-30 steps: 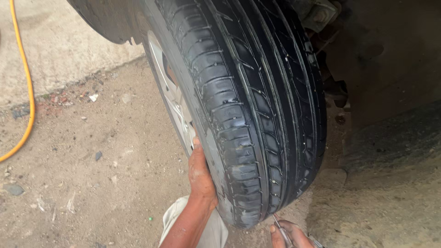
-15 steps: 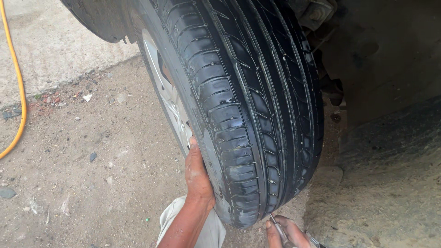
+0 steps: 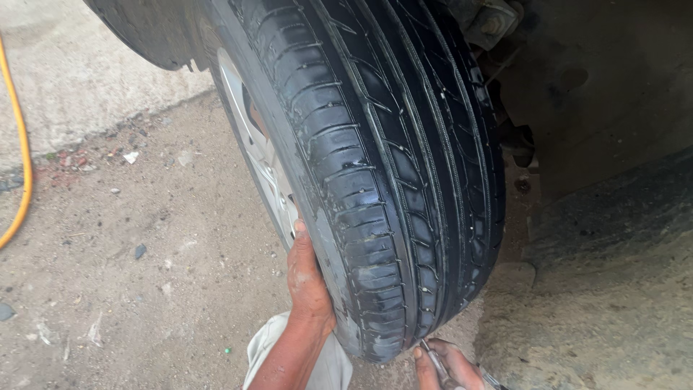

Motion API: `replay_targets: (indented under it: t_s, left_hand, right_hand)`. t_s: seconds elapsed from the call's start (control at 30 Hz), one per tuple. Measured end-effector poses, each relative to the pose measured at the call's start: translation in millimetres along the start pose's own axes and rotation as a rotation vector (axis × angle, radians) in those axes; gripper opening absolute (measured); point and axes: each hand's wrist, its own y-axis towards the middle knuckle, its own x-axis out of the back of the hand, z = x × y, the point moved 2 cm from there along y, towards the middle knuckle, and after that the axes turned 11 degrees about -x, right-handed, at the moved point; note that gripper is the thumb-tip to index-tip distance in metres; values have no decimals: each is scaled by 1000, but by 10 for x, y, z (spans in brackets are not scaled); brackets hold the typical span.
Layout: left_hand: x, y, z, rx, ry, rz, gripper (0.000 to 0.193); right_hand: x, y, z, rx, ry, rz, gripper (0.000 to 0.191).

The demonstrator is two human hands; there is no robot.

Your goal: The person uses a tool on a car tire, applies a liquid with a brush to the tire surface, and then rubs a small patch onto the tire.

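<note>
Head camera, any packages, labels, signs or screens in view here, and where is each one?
None in view: only a black tyre on its silver wheel, a yellow hose at the left, and the person's left hand on the sidewall.

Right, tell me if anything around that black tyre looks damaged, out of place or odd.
Nothing looks damaged. The black grooved rubber tyre shows glossy, intact tread. The left hand rests flat on its sidewall; the right hand holds a thin metal tool at its lower edge. Only small litter and stones lie scattered on the dirty concrete ground.
</note>
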Motion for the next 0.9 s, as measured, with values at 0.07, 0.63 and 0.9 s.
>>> replay_targets:
  t_s: [0.07, 0.63, 0.9]
  left_hand:
    - [7, 3, 11, 25, 23, -7, 83]
    - [1, 6, -13, -2, 2, -14, 80]
    - [-4, 4, 8, 15, -1, -10, 82]
  right_hand:
    - [13, 11, 30, -26, -27, -1, 17]
    - [53, 24, 205, 41, -59, 20, 16]
    - [76, 48, 399, -150, -114, 102, 19]
